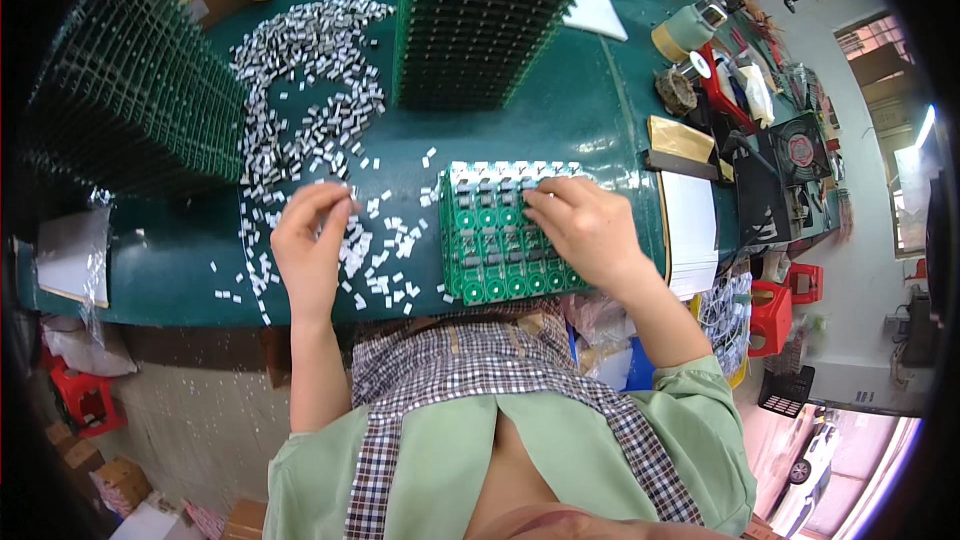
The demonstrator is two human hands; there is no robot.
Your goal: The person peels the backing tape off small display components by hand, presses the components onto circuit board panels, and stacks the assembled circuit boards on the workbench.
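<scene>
Our left hand (pixel 312 240) pinches small white parts (pixel 310 70) from the scatter at nine o'clock, while our right hand (pixel 585 225), fingers curled, presses one into the green circuit board (pixel 500 250) at surface (pixel 600 100) centre.

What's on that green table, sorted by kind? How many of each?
Green circuit board under the hands: 1
Stacks of green boards: 2
Tape rolls: 1
Heap of small white parts: 1, pieces too many to count
Total: 5
</scene>
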